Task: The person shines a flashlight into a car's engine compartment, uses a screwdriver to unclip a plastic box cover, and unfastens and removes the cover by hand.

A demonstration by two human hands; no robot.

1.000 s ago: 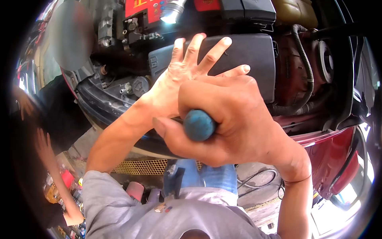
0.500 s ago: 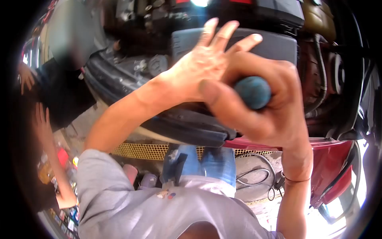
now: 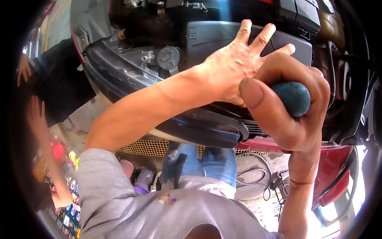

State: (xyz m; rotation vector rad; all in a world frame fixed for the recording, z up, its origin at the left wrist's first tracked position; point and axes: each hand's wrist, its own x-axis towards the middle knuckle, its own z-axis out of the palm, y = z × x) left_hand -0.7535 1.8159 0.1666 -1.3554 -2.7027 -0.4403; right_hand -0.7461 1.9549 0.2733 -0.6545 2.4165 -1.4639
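Observation:
Over the front of a car's engine bay, my left hand (image 3: 236,59) is stretched out with its fingers spread, close to a dark grey plastic cover (image 3: 207,44). Part of it is hidden behind my right hand (image 3: 290,99), which is nearer the camera. The right fingers and thumb are wrapped round a tool with a rounded dark blue handle end (image 3: 292,98). Its far part is out of sight under the hand, so I cannot tell its kind. Whether my left palm touches the cover is unclear.
The black bumper edge (image 3: 187,129) and red bodywork (image 3: 330,159) lie before me. A round cap (image 3: 168,57) sits left of the cover. Cables (image 3: 254,171) and a purple container (image 3: 144,181) are on the floor. Another person's hands (image 3: 38,115) show at left.
Both my hands have shifted rightward in the view, the right one still gripping the blue handle. The view has also moved, showing more of the engine bay at left. My left fingers stay spread.

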